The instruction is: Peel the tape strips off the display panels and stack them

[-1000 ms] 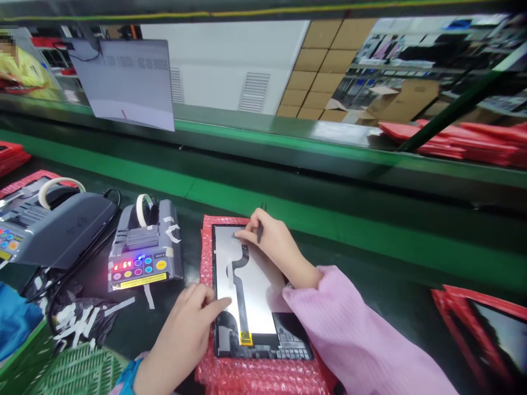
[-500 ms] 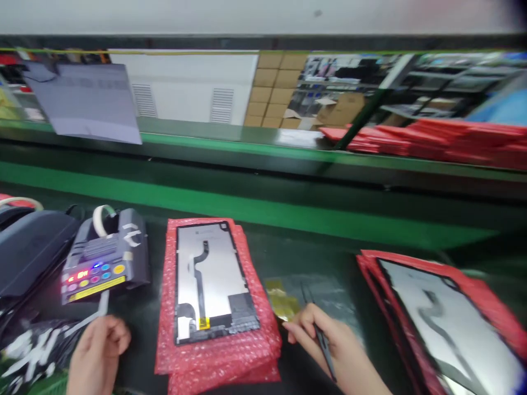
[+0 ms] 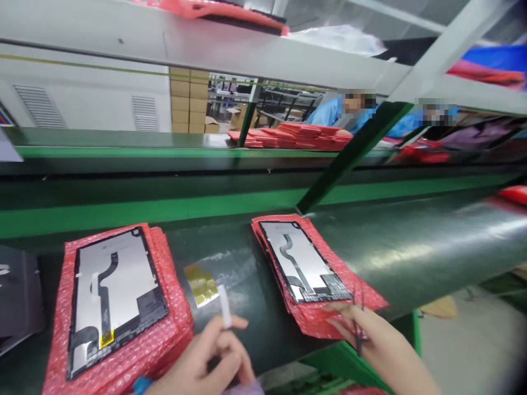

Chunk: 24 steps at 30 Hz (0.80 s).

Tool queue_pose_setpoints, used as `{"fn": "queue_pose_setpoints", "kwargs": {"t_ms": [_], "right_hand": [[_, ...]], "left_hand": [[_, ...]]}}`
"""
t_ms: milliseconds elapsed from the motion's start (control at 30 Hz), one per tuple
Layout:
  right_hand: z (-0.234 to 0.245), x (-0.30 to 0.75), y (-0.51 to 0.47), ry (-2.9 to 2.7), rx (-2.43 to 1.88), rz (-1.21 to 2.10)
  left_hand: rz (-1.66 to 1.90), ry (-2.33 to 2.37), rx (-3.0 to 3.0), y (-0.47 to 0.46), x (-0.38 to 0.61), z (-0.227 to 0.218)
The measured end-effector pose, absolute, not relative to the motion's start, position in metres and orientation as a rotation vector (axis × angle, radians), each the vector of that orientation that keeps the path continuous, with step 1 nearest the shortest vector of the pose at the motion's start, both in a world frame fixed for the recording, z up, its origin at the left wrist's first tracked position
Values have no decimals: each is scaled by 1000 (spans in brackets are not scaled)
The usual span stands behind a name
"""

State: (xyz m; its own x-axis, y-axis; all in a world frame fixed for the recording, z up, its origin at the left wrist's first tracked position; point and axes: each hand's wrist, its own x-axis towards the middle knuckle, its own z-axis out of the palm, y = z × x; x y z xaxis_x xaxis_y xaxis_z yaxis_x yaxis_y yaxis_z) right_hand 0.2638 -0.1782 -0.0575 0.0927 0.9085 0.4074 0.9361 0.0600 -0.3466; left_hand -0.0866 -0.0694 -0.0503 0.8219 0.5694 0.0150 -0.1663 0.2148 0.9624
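A display panel (image 3: 111,291) lies back side up on a stack of red bubble wrap (image 3: 173,329) at the lower left. My left hand (image 3: 209,362) is closed and pinches a small white strip of tape (image 3: 224,312) just right of that stack. A second panel (image 3: 302,266) rests on another red bubble-wrap stack (image 3: 362,293) at the centre right. My right hand (image 3: 370,340) touches the near edge of that stack and grips dark tweezers (image 3: 357,329). A clear sheet with yellow stickers (image 3: 201,282) lies between the two stacks.
The dark green bench (image 3: 411,241) runs past a green conveyor rail (image 3: 123,208). A slanted green post (image 3: 349,156) stands behind the right stack. More red stacks (image 3: 288,134) sit on the far side, where two people in blue (image 3: 329,112) are. A dark machine edge (image 3: 16,296) shows at far left.
The view swung right, so the tape dispensers left the frame. My right hand moved from beside the left panel to the right stack. My left hand now pinches a white tape strip.
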Motion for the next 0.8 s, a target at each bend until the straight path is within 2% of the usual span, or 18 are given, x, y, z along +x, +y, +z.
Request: {"fn": "queue_pose_setpoints", "kwargs": {"t_ms": [233, 433, 600, 800], "right_hand": [[-61, 249, -170, -1634, -1796, -83], [-59, 221, -167, -1587, -1607, 112], [-74, 228, -161, -1194, -1761, 159], [-69, 170, -123, -1072, -1575, 353]], "left_hand": [[521, 591, 971, -33, 47, -60], [690, 661, 838, -25, 95, -61], [887, 614, 873, -37, 63, -55], [1143, 645, 926, -63, -31, -54]]}}
